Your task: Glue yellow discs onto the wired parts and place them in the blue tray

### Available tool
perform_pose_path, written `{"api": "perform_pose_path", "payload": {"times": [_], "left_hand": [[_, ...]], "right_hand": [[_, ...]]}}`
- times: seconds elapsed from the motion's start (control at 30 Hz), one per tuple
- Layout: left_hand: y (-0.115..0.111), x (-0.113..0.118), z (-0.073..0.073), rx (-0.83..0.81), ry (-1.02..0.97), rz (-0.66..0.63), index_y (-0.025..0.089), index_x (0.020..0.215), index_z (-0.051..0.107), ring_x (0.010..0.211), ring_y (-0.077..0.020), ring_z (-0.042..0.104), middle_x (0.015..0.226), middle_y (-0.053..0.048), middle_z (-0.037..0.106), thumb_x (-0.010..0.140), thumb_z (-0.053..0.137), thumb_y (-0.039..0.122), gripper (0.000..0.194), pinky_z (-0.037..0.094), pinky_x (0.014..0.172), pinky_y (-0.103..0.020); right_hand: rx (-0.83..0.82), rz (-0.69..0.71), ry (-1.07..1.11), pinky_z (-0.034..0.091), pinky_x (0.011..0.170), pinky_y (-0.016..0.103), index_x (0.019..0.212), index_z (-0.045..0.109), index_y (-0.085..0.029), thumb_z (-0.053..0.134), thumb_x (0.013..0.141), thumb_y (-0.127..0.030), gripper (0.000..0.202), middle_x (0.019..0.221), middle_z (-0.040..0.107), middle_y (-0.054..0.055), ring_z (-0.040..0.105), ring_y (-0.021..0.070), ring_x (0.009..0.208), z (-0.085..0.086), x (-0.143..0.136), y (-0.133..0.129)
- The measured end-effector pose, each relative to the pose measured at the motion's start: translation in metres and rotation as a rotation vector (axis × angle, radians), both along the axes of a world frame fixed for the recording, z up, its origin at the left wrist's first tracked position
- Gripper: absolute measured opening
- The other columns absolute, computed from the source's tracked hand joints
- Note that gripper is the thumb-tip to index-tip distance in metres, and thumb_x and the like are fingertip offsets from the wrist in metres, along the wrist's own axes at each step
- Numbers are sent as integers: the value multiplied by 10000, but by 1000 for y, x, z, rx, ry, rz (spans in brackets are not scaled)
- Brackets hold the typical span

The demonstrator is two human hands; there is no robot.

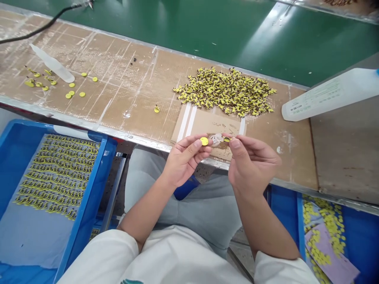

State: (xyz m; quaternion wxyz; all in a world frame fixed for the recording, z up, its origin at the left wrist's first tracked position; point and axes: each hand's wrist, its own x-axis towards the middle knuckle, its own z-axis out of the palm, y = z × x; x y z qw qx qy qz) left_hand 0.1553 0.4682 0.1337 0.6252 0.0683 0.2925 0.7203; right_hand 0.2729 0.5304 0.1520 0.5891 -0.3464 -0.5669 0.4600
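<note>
Partly tucked behind its own thumb, the right hand point(251, 165) pinches a small yellow and dark figure point(227, 139) between its fingers, so the figure's full shape cannot be made out. The left hand point(185, 159) has thumb and fingers pressed on a yellow disc point(204, 141), held just beside the figure, above the near edge of the table point(142, 94). Behind the hands lies a cardboard sheet point(204, 124), its near part hidden by them; a pile of yellow and dark pieces point(225, 92) covers its far edge. The white bottle point(328, 94) at right is cut off by the frame, its print too small to read. Both blue bins, left point(85, 221) and right point(284, 209), are cut off too.
</note>
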Motion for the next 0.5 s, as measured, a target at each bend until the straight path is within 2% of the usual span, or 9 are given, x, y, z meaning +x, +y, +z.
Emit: {"api": "perform_pose_path", "payload": {"times": [0.17, 0.5], "left_hand": [[-4, 8, 4, 2, 6, -35, 172, 1014, 790, 816, -93, 746, 964, -42, 796, 808, 806, 295, 240, 582, 786, -168], [-7, 10, 4, -27, 20, -12, 180, 991, 801, 828, -112, 756, 961, -39, 800, 763, 843, 309, 265, 592, 813, -195]], "right_hand": [[9, 72, -8, 683, 806, 374, 918, 775, -256, 821, 799, -228, 131, 929, 799, 15, 781, 215, 876, -2, -3, -9], [-2, 24, -27, 695, 736, 352, 898, 774, -234, 829, 788, -240, 124, 887, 800, 14, 785, 217, 811, -3, -2, -14]]}}
